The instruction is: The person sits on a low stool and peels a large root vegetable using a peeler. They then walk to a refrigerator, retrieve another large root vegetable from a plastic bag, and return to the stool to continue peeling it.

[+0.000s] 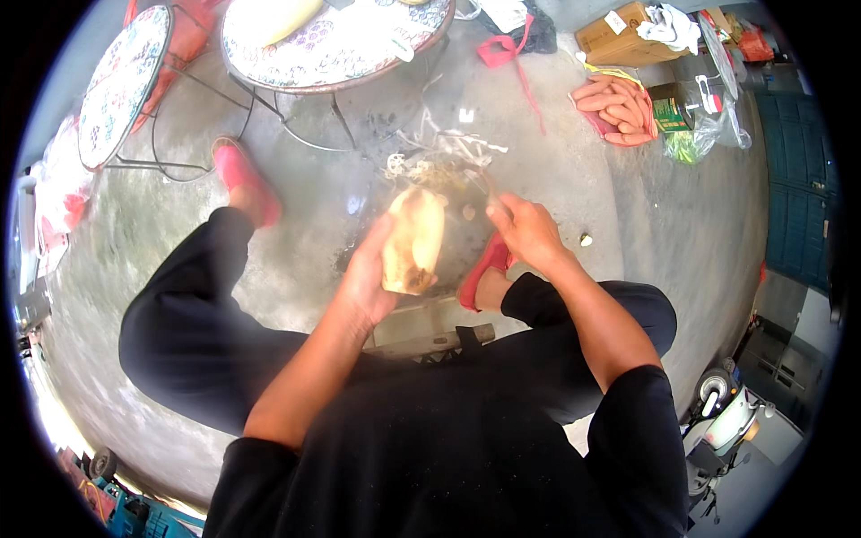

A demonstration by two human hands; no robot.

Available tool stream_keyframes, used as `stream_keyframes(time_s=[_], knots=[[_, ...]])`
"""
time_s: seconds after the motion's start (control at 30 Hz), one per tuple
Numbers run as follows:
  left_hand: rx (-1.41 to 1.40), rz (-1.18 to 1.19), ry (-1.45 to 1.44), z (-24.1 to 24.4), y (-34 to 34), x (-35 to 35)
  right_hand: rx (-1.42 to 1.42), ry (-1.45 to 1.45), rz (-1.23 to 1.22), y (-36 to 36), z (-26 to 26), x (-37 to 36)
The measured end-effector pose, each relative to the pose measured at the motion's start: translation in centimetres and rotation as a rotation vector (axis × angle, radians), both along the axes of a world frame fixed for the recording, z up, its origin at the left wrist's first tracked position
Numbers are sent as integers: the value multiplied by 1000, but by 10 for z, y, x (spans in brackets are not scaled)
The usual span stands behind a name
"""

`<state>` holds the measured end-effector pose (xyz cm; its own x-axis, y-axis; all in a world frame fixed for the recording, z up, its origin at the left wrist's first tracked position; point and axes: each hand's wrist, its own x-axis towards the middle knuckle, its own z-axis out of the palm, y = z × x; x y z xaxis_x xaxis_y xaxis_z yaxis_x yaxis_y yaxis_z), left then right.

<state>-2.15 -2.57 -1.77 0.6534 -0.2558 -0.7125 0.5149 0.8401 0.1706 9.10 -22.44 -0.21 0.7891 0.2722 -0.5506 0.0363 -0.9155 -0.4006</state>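
My left hand (pixel 370 276) holds a thick, pale yellow peeled piece (pixel 417 235), likely a bamboo shoot or root, with brown patches at its lower end. To its right, my right hand (pixel 528 225) is closed around a thin tool that is blurred; it looks like a small knife, but its kind cannot be told. The tool's tip points up and left, apart from the pale piece. Just beyond both hands, a heap of pale peelings and stringy strips (pixel 454 151) lies on the concrete floor.
Round patterned tables (pixel 336 64) stand at the top left. A net bag of orange-pink roots (pixel 615 107), a cardboard box (pixel 612 33) and plastic bags are at the upper right. My red shoes (pixel 245 175) flank the work area. A small pale scrap (pixel 586 239) lies on the right.
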Motion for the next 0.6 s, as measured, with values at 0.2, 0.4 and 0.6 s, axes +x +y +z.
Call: stream_keyframes(time_s=[0.2,0.4,0.6], knots=[[-13,26,-28,-7,4,0,417,214,207,23,28,-36],[-83,-37,3,-14,1,-7,243,91,350,21,16,-37],[-124,-86,-31,4,-4,0,-45,9,89,6,2,0]])
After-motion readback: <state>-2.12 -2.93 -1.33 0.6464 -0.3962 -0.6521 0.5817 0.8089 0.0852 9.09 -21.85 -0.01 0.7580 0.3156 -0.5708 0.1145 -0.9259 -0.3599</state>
